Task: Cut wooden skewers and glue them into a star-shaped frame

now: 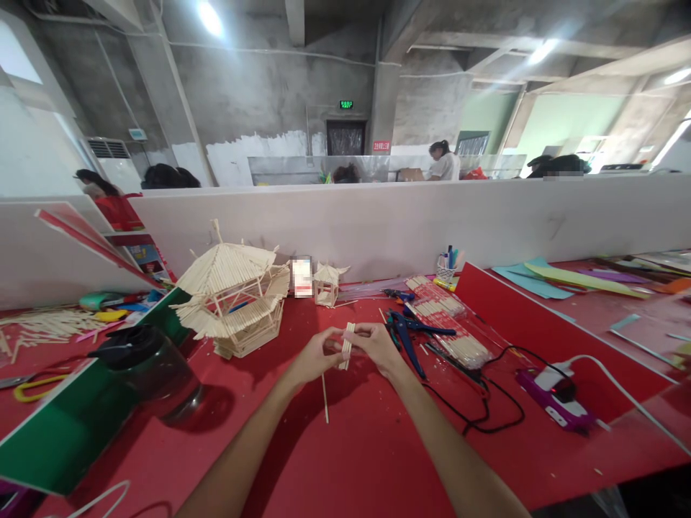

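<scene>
Between my two hands, above the red tabletop, is a small flat bundle of pale wooden sticks [346, 348], held upright and slightly tilted. My left hand [322, 352] closes on its left side with thumb and fingers. From the right, my right hand [373, 342] pinches the upper part of the same bundle. A single loose stick [325, 399] lies on the table just below my left hand. A large pavilion model of sticks [237, 295] stands to the left, and a smaller stick pavilion [327, 283] stands behind my hands.
Right of my hands lie blue-handled cutters [407, 338], packs of sticks [450, 324], a black cable [502, 424] and a purple power strip [556, 403]. A dark water bottle [154, 370] stands at left by a green divider [75, 424]. A white partition [378, 223] closes the back.
</scene>
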A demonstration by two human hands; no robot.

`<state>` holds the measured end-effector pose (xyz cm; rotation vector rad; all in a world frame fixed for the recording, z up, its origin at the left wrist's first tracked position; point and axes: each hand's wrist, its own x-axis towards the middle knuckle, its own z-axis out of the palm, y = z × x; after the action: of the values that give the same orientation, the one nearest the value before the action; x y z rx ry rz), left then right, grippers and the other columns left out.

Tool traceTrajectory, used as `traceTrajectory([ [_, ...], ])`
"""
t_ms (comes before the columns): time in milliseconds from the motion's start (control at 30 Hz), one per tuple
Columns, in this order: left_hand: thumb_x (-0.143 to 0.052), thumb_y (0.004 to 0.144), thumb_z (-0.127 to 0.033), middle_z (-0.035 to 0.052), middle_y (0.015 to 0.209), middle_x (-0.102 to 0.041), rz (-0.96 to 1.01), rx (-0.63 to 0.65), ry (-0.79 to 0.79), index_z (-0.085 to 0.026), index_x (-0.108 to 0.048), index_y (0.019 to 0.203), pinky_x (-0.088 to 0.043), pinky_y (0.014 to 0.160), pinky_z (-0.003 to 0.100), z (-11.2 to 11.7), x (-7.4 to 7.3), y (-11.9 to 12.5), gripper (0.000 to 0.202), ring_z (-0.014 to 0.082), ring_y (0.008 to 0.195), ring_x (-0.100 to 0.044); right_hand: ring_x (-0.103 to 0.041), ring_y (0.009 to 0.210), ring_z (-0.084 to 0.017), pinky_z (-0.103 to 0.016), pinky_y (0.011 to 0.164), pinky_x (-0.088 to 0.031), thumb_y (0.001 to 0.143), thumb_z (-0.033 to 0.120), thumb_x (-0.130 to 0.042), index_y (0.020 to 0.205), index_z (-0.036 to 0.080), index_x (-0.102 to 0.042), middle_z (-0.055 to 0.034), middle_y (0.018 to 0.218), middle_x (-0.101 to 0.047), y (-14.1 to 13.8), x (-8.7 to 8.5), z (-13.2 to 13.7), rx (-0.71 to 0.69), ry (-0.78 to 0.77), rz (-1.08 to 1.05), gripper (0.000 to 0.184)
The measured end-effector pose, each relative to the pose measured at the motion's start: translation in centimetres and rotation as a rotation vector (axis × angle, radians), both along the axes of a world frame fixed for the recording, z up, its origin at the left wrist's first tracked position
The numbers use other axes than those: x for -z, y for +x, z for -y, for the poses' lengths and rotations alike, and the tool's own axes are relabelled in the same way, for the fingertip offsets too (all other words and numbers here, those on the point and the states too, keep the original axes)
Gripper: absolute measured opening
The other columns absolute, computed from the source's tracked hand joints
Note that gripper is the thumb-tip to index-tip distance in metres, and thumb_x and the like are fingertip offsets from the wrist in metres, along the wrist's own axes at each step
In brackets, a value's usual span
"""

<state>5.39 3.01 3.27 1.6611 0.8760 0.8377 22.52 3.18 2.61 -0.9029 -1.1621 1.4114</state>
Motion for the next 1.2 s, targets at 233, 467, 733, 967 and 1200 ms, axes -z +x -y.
traceTrajectory([
  [233, -0.083, 0.065, -0.041, -0.0032, 0.066, -0.062, -0.031, -0.112, -0.070, -0.017, -0.056, 0.096, -0.055, 0.060, 0.029, 0.3, -0.9, -0.1, 0.048, 0.0149, 0.060, -0.063, -0.066, 0.068, -0.022, -0.035, 0.066, -0.058, 0.055, 0.054, -0.085, 0.077, 0.018, -0.074, -0.0036, 0.072, -0.071, -0.8, 0.5, -0.1, 0.086, 0.063, 0.008, 0.044],
  [467, -0.081, 0.067, -0.041, -0.0005, 0.070, -0.065, -0.060, -0.090, -0.069, -0.017, -0.055, 0.089, -0.054, 0.062, 0.029, 0.0, -1.1, -1.7, 0.042, 0.0163, 0.063, -0.064, -0.066, 0.071, -0.021, -0.032, 0.067, -0.055, 0.062, 0.052, -0.082, 0.075, 0.020, -0.071, -0.0036, 0.075, -0.070, -1.9, 1.2, 0.1, 0.086, 0.121, 0.014, 0.036],
  [733, -0.066, 0.080, -0.047, 0.0033, 0.074, -0.066, -0.249, -0.105, 0.082, -0.015, -0.061, 0.079, -0.048, 0.067, 0.029, 0.9, -0.7, -6.2, 0.032, 0.0182, 0.069, -0.061, -0.067, 0.072, -0.020, -0.032, 0.070, -0.052, 0.072, 0.040, -0.074, 0.100, 0.020, -0.069, -0.0023, 0.079, -0.072, -2.1, 1.7, 0.5, -0.064, 0.195, 0.175, 0.035],
  [967, -0.056, 0.086, -0.029, 0.0041, 0.085, -0.067, -0.655, -0.071, 0.322, -0.019, -0.069, 0.083, -0.042, 0.073, 0.028, 0.6, 0.5, -11.5, 0.018, 0.0198, 0.079, -0.060, -0.062, 0.074, -0.018, -0.026, 0.067, -0.038, 0.085, 0.014, -0.060, 0.079, 0.019, -0.069, -0.0040, 0.078, -0.069, -1.3, 1.1, 1.7, -0.163, 0.525, 0.943, 0.012],
  [1200, -0.055, 0.088, -0.018, 0.0041, 0.092, -0.069, -0.832, 0.037, 0.387, -0.020, -0.069, 0.091, -0.042, 0.077, 0.026, 0.8, 0.7, -11.4, 0.015, 0.0190, 0.086, -0.061, -0.058, 0.081, -0.015, -0.023, 0.071, -0.036, 0.088, 0.009, -0.058, 0.088, 0.018, -0.072, -0.0049, 0.089, -0.066, -0.8, 0.9, 1.7, -0.334, 0.609, 1.218, 0.017],
])
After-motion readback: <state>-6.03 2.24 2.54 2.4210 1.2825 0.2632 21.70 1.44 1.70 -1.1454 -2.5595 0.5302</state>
